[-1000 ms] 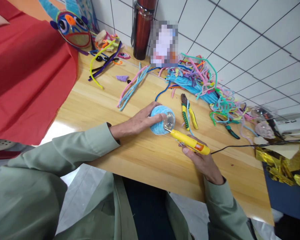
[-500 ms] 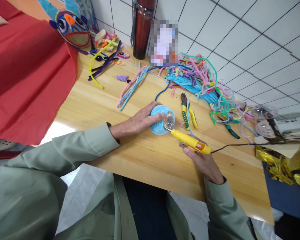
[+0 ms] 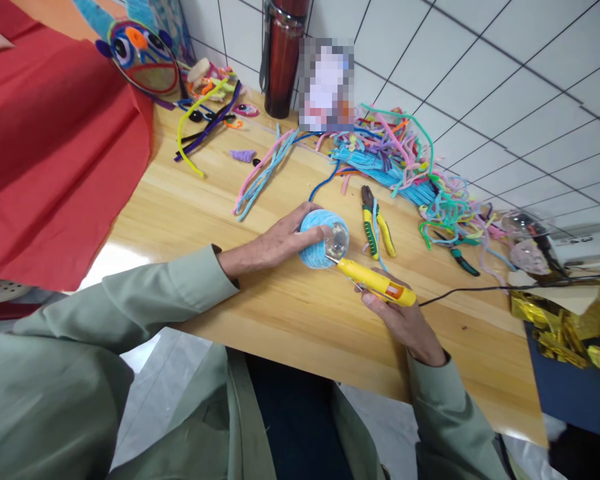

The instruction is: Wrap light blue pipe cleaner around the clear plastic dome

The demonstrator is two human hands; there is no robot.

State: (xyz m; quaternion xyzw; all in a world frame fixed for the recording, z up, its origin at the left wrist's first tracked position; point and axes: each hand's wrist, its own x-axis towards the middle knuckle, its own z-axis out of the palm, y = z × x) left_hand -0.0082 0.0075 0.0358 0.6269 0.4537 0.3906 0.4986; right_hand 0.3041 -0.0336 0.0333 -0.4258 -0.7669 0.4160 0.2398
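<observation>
My left hand [image 3: 280,241] is closed around a clear plastic ball [image 3: 337,240] wrapped in light blue pipe cleaner [image 3: 314,257], its thumb lying across the wrapped side. The ball's bare clear end faces right. In my right hand [image 3: 403,323] is a yellow glue gun [image 3: 375,281] with a black cord, the fingers partly hidden behind it. Its metal nozzle is at the lower edge of the ball, where wrapping and bare plastic meet; any glue is too small to make out. Yellow-green pliers [image 3: 375,223] lie just beyond, beside a light blue pipe cleaner.
Loose pipe cleaners [image 3: 385,163] are heaped along the tiled wall. A red thermos [image 3: 283,60] stands beside a blurred phone [image 3: 326,83]. At the left are red cloth [image 3: 60,160] and a decorated face piece [image 3: 143,57]. The cord [image 3: 470,289] runs off right, near gold foil [image 3: 560,333].
The glue gun and my right hand have shifted slightly left, the nozzle moving along the lower edge of the ball. My left hand keeps its hold almost unmoved.
</observation>
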